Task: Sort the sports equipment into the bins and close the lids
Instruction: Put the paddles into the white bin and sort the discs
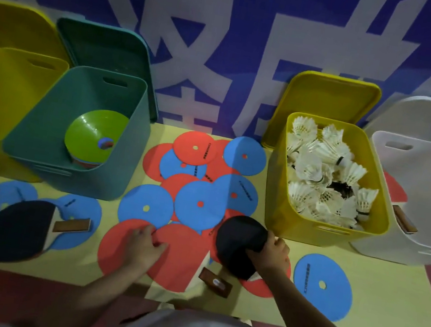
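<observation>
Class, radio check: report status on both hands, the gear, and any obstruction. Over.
Right hand grips a black paddle. Left hand presses flat on a red disc. All bin lids open; discs and paddles unsorted. Nothing blocking.

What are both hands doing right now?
Left hand: open, fingers resting on a red disc.
Right hand: gripping a black paddle.

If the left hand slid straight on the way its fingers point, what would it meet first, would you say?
The left hand, resting on a red disc, points up-right; it would probably meet the overlapping blue disc first.
</observation>
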Demonstrator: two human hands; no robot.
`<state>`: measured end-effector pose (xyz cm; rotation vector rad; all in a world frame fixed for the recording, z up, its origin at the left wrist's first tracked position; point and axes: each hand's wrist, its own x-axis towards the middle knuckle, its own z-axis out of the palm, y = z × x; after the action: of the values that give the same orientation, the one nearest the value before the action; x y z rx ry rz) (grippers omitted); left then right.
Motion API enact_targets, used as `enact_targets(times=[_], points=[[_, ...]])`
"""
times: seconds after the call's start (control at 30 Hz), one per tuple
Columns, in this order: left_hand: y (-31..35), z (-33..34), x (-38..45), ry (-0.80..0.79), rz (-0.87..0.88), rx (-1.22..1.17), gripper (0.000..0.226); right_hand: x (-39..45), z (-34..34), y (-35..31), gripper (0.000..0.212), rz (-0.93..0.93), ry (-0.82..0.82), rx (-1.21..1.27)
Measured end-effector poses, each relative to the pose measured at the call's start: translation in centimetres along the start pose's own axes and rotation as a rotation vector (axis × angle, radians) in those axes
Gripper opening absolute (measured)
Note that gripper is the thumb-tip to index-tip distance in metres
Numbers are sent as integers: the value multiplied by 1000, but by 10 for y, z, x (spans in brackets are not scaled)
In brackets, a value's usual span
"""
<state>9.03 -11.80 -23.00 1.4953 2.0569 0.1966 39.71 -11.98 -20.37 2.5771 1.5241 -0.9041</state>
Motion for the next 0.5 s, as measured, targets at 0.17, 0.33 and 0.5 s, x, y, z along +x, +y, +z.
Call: enact_targets(times=[0.17,0.33,0.5], points=[[6,-14,5,-101,2,-30,35,0,4,-10,80,57,-22,54],[13,-12,1,-174,16,-74,46,1,-2,-13,86,82,-11,-3],[16,1,-12,-205,84,211,83,0,-4,-15,89,85,-3,-21]])
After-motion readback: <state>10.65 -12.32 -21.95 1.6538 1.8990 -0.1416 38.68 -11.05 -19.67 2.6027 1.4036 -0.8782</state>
